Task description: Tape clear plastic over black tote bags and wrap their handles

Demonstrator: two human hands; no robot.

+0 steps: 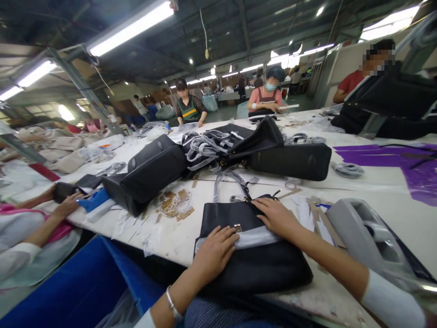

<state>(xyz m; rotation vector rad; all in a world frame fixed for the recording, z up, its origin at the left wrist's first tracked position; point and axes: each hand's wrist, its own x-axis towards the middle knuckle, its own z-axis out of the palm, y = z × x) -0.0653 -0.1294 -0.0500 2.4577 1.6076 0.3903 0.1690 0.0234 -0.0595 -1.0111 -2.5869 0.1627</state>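
Resting apart, palms down, left hand (pixel 215 250) and right hand (pixel 278 217) span a black bag (pixel 259 271) at the counter's (pixel 170 246) near edge, flap (pixel 221 215) down, clasp (pixel 238 228) fastening unclear, other bags (pixel 155 166) heaped beyond

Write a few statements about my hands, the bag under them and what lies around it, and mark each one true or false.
1. The left hand and right hand both touch the black bag. True.
2. The silver bangle is on the right wrist. False: it is on the left wrist.
3. A metal clasp shows near the left fingers. True.
4. The purple sheet lies under the bag. False: it lies apart, farther right on the table.
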